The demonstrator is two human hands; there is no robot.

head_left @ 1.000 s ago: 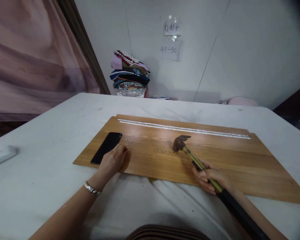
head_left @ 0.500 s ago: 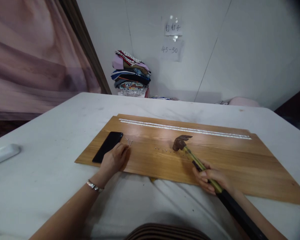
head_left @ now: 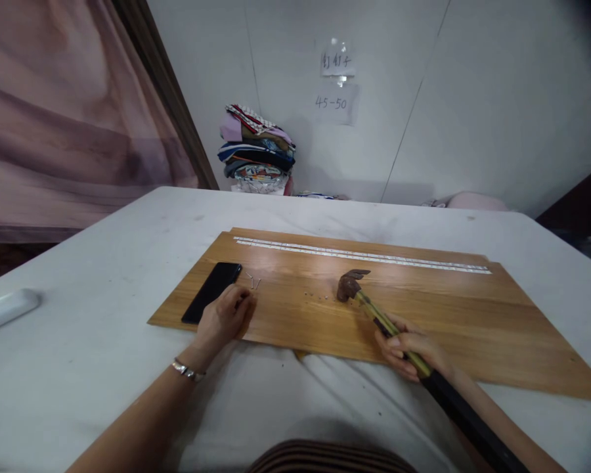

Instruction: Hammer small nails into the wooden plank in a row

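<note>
My right hand (head_left: pixel 414 351) grips a claw hammer (head_left: pixel 374 311) by its yellow and black handle. The rusty brown head hovers over or rests on a wooden board (head_left: pixel 453 315); which, I cannot tell. A row of small nail heads (head_left: pixel 320 297) dots the board just left of the hammer head. My left hand (head_left: pixel 224 315) is on the board's left part, fingers curled and pinched together; what they hold, if anything, is hidden. Several loose nails (head_left: pixel 253 281) lie just beyond its fingertips. Beside this hand lies a black phone (head_left: pixel 209 292).
Two white measuring strips (head_left: pixel 359 255) run along the board's far side. The board lies on a white-covered table (head_left: pixel 103 263). A white rounded object (head_left: pixel 10 309) is at the left. Behind the table stand folded clothes (head_left: pixel 259 151), a wall with paper notes (head_left: pixel 337 105) and a pink curtain (head_left: pixel 54 118).
The hammer head has shifted slightly left. The left hand stays near the loose nails with its fingers a little more curled. The whole view has tilted slightly.
</note>
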